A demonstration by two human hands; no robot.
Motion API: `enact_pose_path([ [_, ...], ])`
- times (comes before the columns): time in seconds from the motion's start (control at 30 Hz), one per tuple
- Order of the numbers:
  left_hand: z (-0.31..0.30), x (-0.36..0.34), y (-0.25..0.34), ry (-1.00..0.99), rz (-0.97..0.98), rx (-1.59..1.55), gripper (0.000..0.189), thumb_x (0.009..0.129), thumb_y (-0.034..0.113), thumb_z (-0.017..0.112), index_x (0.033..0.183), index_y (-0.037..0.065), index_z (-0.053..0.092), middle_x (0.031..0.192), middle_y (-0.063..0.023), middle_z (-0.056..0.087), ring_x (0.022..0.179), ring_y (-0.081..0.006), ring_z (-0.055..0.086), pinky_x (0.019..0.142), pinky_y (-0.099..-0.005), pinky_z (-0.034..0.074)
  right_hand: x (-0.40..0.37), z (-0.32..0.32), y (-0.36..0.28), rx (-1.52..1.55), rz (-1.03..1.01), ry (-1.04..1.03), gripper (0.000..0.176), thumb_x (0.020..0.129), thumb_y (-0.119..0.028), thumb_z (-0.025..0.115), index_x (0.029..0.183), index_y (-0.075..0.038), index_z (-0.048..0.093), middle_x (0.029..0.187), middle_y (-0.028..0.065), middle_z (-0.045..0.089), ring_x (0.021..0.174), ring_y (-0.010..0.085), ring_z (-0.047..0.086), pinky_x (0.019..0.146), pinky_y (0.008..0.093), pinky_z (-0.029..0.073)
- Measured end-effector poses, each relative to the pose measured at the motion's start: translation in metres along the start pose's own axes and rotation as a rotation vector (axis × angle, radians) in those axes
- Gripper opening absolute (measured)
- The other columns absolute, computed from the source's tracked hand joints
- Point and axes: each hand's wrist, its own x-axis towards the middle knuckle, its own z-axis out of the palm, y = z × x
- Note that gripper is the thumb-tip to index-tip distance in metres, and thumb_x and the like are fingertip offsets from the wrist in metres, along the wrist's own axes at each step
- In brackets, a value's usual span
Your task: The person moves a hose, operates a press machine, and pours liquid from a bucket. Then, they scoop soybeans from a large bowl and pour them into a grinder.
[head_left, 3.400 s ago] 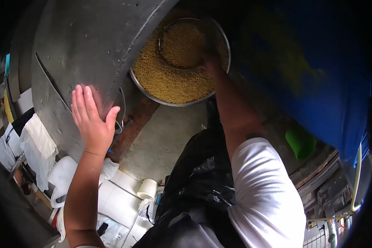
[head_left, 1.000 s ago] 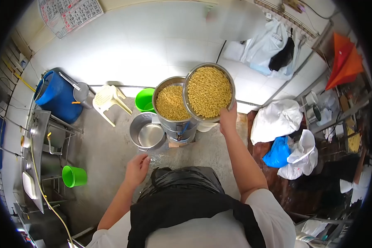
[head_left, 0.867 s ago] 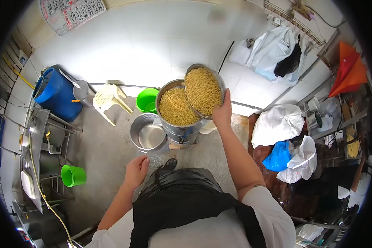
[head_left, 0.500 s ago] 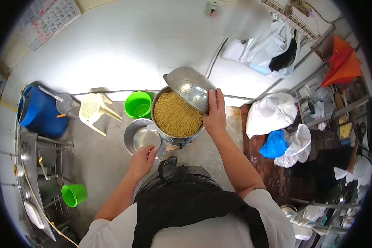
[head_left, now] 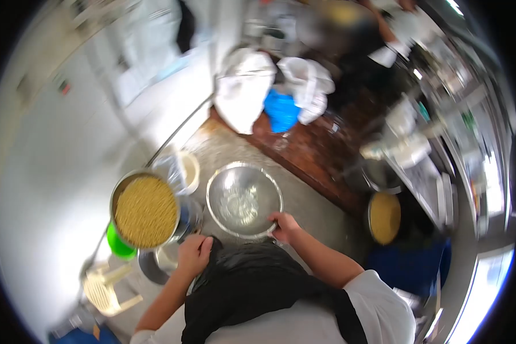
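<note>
My right hand (head_left: 284, 227) grips the rim of a perforated metal colander (head_left: 244, 200), held bowl side up to the right of my body's middle. My left hand (head_left: 195, 254) is closed, its fingers curled in front of the black apron (head_left: 243, 275); whatever it may hold is hidden. Ahead and left of that hand stands a round metal pot (head_left: 116, 203), full of yellow grain-like pieces (head_left: 147, 212). Below the pot, a wide metal basin (head_left: 149, 267) is partly covered by the pot and my left arm.
A green bucket (head_left: 120, 245) and a cream plastic stool (head_left: 104, 291) are at the left. A whitish bucket (head_left: 189, 172) stands behind the colander. White sacks (head_left: 246, 86) and a blue bag (head_left: 282, 110) lie ahead. Another yellow-filled container (head_left: 384, 218) is at right. A person's arm (head_left: 378, 23) shows far off.
My view has turned right. The colander, tilted over the pot before, has come away to the right and now lies bowl side up in my right hand. My left hand stays closed.
</note>
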Motion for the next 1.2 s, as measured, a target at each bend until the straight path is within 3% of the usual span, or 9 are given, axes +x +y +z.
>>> enact_pose_path([
  [0.2,0.078,0.047,0.062,-0.076,0.253,-0.007,0.019,0.095,0.020,0.070,0.097,0.001,0.071,0.080,-0.0139,0.066,0.070,-0.0302,0.064,0.064,-0.0439,0.051,-0.063,-0.225,0.063,0.316,-0.262,0.048,0.039,0.087,-0.001,0.063,0.126,-0.002,0.056,0.110,0.0135,0.065,0.091,0.0324,0.071,0.071,0.0545,0.061],
  [0.27,0.117,0.060,0.086,-0.201,0.272,-0.020,0.025,0.093,0.018,0.072,0.111,0.001,0.070,0.097,-0.0153,0.069,0.081,-0.0303,0.067,0.075,-0.0419,0.055,-0.085,-0.283,0.085,0.416,-0.357,0.109,0.047,0.087,-0.001,0.063,0.132,-0.008,0.055,0.116,0.0140,0.065,0.099,0.0330,0.070,0.076,0.0559,0.061],
  [0.33,0.169,0.071,0.108,-0.072,0.680,0.198,0.033,0.093,0.017,0.073,0.121,0.001,0.068,0.115,-0.0187,0.067,0.097,-0.0318,0.066,0.089,-0.0408,0.054,-0.097,-0.334,0.107,0.514,-0.413,0.145,0.051,0.085,-0.001,0.064,0.135,-0.008,0.055,0.120,0.0145,0.064,0.105,0.0326,0.068,0.080,0.0550,0.060],
  [0.43,0.257,0.065,0.172,-0.296,0.587,0.070,0.036,0.093,0.016,0.073,0.124,0.000,0.066,0.123,-0.0204,0.064,0.108,-0.0311,0.064,0.096,-0.0414,0.052,-0.121,-0.396,0.133,0.608,-0.512,0.221,0.055,0.084,-0.001,0.062,0.138,-0.010,0.053,0.122,0.0123,0.062,0.109,0.0320,0.065,0.085,0.0549,0.058],
  [0.5,0.325,0.060,0.200,-0.514,0.472,-0.156,0.035,0.092,0.013,0.073,0.123,-0.001,0.066,0.123,-0.0198,0.065,0.102,-0.0290,0.068,0.089,-0.0386,0.056,-0.152,-0.422,0.132,0.700,-0.508,0.290,0.056,0.084,-0.002,0.061,0.139,-0.011,0.053,0.121,0.0119,0.062,0.110,0.0318,0.064,0.086,0.0555,0.058],
  [0.73,0.457,0.035,0.311,-0.798,0.752,-0.008,0.027,0.093,0.014,0.074,0.112,-0.004,0.070,0.111,-0.0205,0.071,0.085,-0.0295,0.071,0.079,-0.0364,0.059,-0.178,-0.520,0.131,0.754,-0.575,0.409,0.056,0.084,-0.004,0.060,0.139,-0.012,0.052,0.117,0.0109,0.064,0.095,0.0287,0.069,0.074,0.0482,0.062],
  [0.87,0.519,0.063,0.333,-0.849,0.754,-0.020,0.028,0.095,0.018,0.073,0.112,-0.004,0.069,0.113,-0.0219,0.070,0.095,-0.0365,0.070,0.085,-0.0432,0.057,-0.170,-0.558,0.106,0.810,-0.635,0.526,0.050,0.085,0.000,0.059,0.134,-0.011,0.055,0.111,0.0109,0.066,0.092,0.0284,0.069,0.071,0.0452,0.062],
  [0.93,0.557,0.079,0.340,-0.775,0.998,0.045,0.031,0.096,0.021,0.072,0.114,-0.004,0.068,0.117,-0.0230,0.069,0.105,-0.0403,0.067,0.093,-0.0467,0.054,-0.166,-0.580,0.094,0.894,-0.634,0.621,0.054,0.082,0.003,0.059,0.134,-0.009,0.056,0.110,0.0102,0.067,0.091,0.0265,0.068,0.067,0.0416,0.058],
  [1.2,0.744,0.142,0.425,-1.047,0.877,0.027,0.046,0.095,0.026,0.072,0.128,-0.004,0.061,0.130,-0.0252,0.062,0.119,-0.0432,0.061,0.103,-0.0480,0.050,-0.156,-0.685,0.047,0.932,-0.590,0.892,0.050,0.081,0.004,0.059,0.131,-0.003,0.058,0.110,0.0126,0.069,0.093,0.0279,0.070,0.073,0.0429,0.061],
])
